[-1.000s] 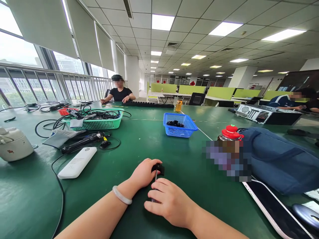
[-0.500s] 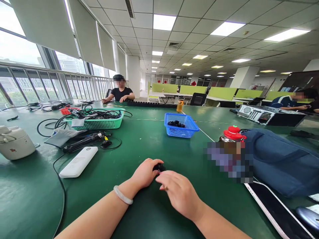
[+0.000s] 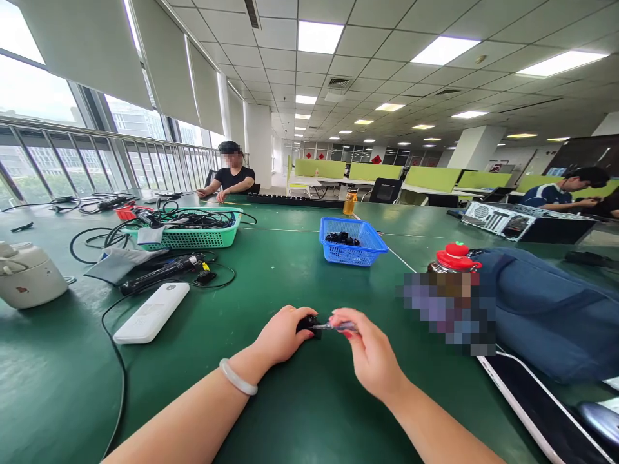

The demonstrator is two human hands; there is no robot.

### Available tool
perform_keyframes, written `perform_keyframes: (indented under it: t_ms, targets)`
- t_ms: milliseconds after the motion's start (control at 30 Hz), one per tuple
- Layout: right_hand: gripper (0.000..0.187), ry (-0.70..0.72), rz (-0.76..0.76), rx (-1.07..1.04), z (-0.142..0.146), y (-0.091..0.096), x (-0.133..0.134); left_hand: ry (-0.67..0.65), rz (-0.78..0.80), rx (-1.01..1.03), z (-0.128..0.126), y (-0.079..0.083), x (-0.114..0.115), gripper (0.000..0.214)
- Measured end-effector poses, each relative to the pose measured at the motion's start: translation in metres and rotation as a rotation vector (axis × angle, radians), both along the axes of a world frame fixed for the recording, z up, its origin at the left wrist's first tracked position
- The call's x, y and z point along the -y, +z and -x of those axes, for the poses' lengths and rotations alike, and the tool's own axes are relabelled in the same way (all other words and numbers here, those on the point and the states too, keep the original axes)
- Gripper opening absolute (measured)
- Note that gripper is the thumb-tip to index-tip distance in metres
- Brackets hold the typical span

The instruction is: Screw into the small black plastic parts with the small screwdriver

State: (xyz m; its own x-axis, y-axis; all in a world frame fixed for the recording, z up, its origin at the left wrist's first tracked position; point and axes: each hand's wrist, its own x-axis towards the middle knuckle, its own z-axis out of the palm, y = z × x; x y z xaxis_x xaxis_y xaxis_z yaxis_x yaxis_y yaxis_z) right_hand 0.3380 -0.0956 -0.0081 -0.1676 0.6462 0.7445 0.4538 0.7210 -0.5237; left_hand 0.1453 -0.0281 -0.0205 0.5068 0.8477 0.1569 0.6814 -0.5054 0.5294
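Observation:
My left hand (image 3: pixel 282 335) is closed around a small black part (image 3: pixel 308 322) that rests on the green table (image 3: pixel 300 270). My right hand (image 3: pixel 370 354) pinches a thin tool with a clear handle (image 3: pixel 333 327). The tool lies level and its tip meets the black part. Both hands sit close together in the middle near the front of the table.
A white box (image 3: pixel 151 312) and black cables lie to the left, with a white appliance (image 3: pixel 29 275) further left. A green basket of cables (image 3: pixel 193 231) and a blue basket (image 3: pixel 352 241) stand further back. A blue bag (image 3: pixel 546 309) and red-capped bottle (image 3: pixel 453 258) sit right. Other people sit at the far edges.
My right hand has lifted off the table, moved forward and right, and now holds the thin tool level against the black part. My left hand has stayed in place.

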Motion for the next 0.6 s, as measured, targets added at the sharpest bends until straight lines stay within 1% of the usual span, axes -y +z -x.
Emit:
perform_keyframes:
  t_ms: [133,200,267,367,433,467,533,600]
  targets:
    - [0.035,0.209,-0.130,0.258,0.021,0.009,0.018,0.004,-0.016,0.003,0.000,-0.002,-0.001,0.040]
    - [0.029,0.243,-0.220,0.423,0.029,0.007,0.022,0.016,-0.023,0.009,-0.001,-0.002,0.000,0.041]
    - [0.018,0.247,-0.274,0.594,0.034,0.001,0.022,0.026,-0.023,0.016,-0.002,-0.001,0.001,0.041]
    - [0.012,0.267,-0.272,0.765,0.038,-0.010,0.019,0.037,-0.005,0.014,-0.003,0.001,0.002,0.041]
    - [0.013,0.289,-0.244,0.772,0.038,-0.015,0.016,0.037,-0.001,0.014,-0.003,0.002,0.002,0.042]
    - [0.016,0.297,-0.230,0.746,0.037,-0.016,0.015,0.035,-0.004,0.017,-0.003,0.001,0.002,0.042]
    - [0.022,0.297,-0.207,0.651,0.035,-0.015,0.013,0.029,-0.013,0.021,-0.002,0.001,0.002,0.042]
    - [0.022,0.279,-0.182,0.519,0.030,-0.009,0.013,0.027,-0.016,0.016,-0.002,0.000,0.002,0.043]
